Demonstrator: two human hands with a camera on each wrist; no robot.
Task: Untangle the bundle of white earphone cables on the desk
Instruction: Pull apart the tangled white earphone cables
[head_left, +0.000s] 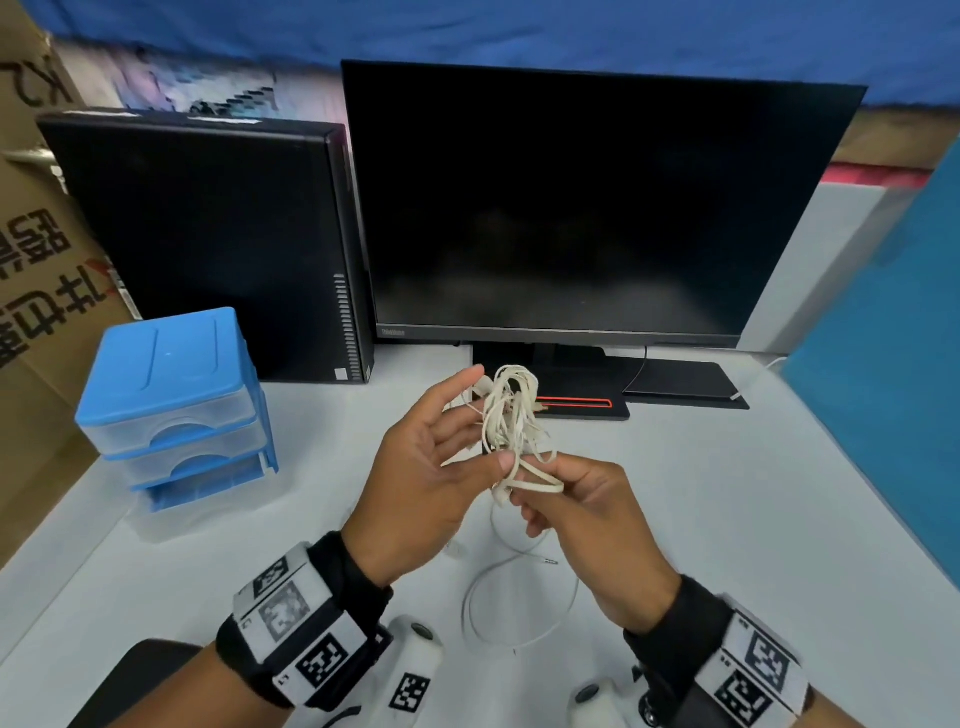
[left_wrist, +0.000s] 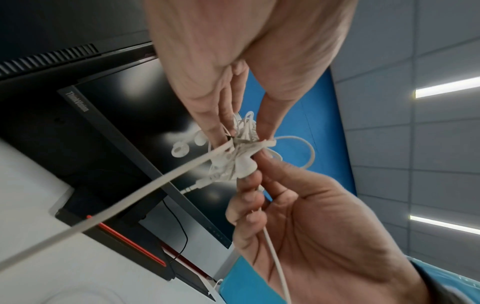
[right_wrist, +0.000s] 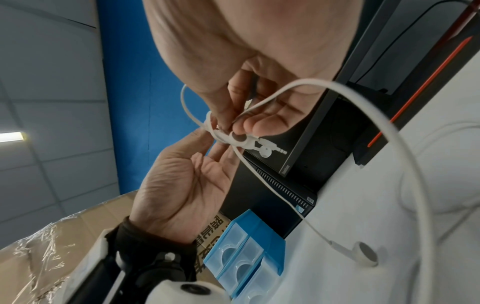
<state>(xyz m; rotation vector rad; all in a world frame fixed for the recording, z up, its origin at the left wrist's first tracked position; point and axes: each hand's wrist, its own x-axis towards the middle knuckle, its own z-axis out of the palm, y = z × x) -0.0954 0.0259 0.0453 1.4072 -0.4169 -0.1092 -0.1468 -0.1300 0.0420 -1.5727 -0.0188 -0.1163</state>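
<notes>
The tangled bundle of white earphone cables is lifted above the white desk, in front of the monitor stand. My left hand holds it from the left, thumb pressing the strands against the fingers; the left wrist view shows the thumb and fingers pinching the knot. My right hand pinches a flat loop at the bundle's lower end, and its fingertips sit close on the knot. One loose strand hangs down and coils on the desk. An earbud lies there.
A dark monitor stands behind the hands on its black base. A black computer tower and a blue drawer box stand to the left, with cardboard boxes beyond. A blue partition borders the right.
</notes>
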